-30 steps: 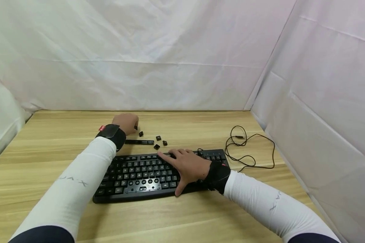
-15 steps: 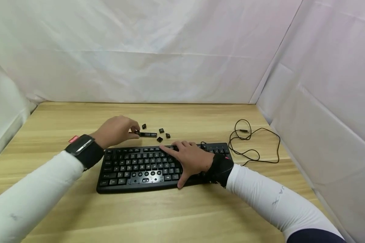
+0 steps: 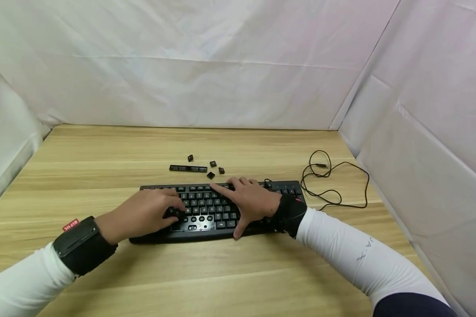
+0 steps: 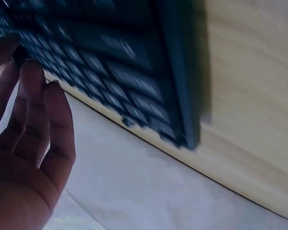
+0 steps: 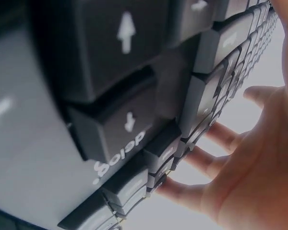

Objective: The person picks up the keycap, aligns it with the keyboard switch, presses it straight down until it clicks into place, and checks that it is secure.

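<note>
A black keyboard lies on the wooden table, with a bare patch lacking keycaps at its front. Over its left part my left hand pinches a small black keycap between thumb and fingertips, beside that patch. My right hand spreads across the right part, thumb at the front edge and fingers reaching the back edge. In the right wrist view its fingertips touch the keyboard's rim. Behind the keyboard lie a long space bar and several loose keycaps.
A thin black cable is looped on the table to the right of the keyboard. White cloth hangs behind the table and along its sides.
My left hand has come back from beside the space bar to the keyboard's left part, carrying the keycap. My right hand stays in place on the keyboard. The head view has shifted slightly.
</note>
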`<state>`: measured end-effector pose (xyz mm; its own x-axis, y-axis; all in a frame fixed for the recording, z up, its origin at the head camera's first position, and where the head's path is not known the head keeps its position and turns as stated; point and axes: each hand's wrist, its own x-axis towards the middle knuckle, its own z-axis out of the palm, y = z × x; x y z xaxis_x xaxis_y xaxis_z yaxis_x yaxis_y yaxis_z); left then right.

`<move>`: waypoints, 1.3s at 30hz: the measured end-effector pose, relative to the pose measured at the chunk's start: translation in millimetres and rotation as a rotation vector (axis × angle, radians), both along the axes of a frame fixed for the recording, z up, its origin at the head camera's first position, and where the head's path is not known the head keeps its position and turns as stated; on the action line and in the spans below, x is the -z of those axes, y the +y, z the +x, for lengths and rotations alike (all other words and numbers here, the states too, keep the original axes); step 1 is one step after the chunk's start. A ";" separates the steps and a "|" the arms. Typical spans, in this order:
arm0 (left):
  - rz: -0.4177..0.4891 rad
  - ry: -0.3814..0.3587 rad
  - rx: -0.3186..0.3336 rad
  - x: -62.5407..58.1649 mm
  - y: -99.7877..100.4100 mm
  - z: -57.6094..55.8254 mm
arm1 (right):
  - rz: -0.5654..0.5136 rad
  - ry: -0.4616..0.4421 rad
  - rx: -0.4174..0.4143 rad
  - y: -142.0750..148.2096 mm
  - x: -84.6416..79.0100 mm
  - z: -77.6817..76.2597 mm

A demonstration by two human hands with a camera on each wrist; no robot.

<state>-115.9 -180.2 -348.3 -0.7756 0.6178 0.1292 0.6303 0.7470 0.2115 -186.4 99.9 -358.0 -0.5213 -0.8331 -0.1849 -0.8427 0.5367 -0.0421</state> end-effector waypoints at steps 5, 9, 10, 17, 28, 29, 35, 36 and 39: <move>-0.024 0.035 -0.026 4.2 5.6 5.9 | -0.001 -0.012 0.003 0.4 -2.5 -2.2; -0.032 0.011 -0.061 7.7 6.1 4.3 | -0.011 -0.015 0.004 1.2 -4.8 -2.9; -0.031 0.002 -0.067 8.4 6.1 3.8 | -0.014 -0.014 0.001 1.5 -4.7 -3.4; -0.025 0.009 -0.069 10.8 11.0 -0.5 | -0.032 -0.017 0.003 8.1 -4.6 -4.2; -0.019 0.002 -0.061 14.1 15.3 -2.9 | -0.058 -0.006 -0.002 14.1 0.9 -1.2; -0.025 0.015 -0.054 13.7 15.2 -1.9 | -0.058 -0.006 -0.002 13.8 1.3 -1.0; -0.058 0.096 -0.024 12.1 13.2 6.8 | -0.045 0.003 -0.015 8.9 4.5 -0.1; -0.064 0.108 -0.027 12.4 12.9 8.5 | -0.042 0.003 -0.019 7.9 5.1 0.1; -0.087 0.150 -0.047 13.1 12.6 13.9 | -0.039 0.001 -0.029 5.2 6.3 0.8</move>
<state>-102.0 -167.6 -361.3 -0.7801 0.5951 0.1932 0.6138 0.7878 0.0515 -185.6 105.1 -364.3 -0.4967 -0.8546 -0.1512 -0.8581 0.5097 -0.0620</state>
